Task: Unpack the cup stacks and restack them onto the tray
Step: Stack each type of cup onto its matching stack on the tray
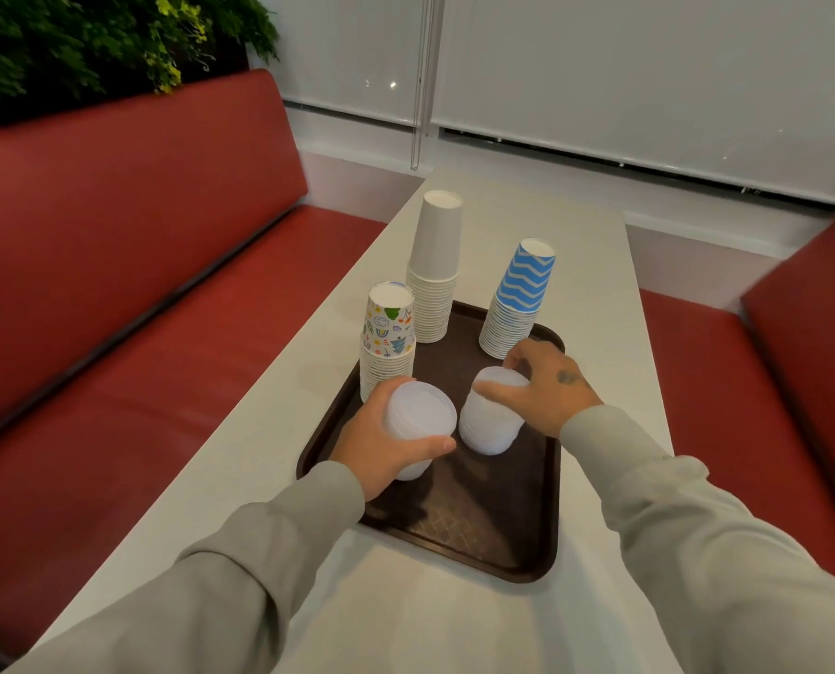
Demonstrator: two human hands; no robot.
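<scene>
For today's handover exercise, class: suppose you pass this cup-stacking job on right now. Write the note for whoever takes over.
Left hand grips a clear cup stack, tilted, at the tray's left side; whether it rests there is unclear.
Right hand grips the top of a second clear stack standing on the tray.
White stack, blue striped stack and patterned stack stand at the tray's far and left edges.
Done: three stacks placed. Left: settle both clear stacks and let go.

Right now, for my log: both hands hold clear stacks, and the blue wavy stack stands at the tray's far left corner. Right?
Not quite: the head view shows the blue stack at the tray's far right corner. The rest holds.
</scene>
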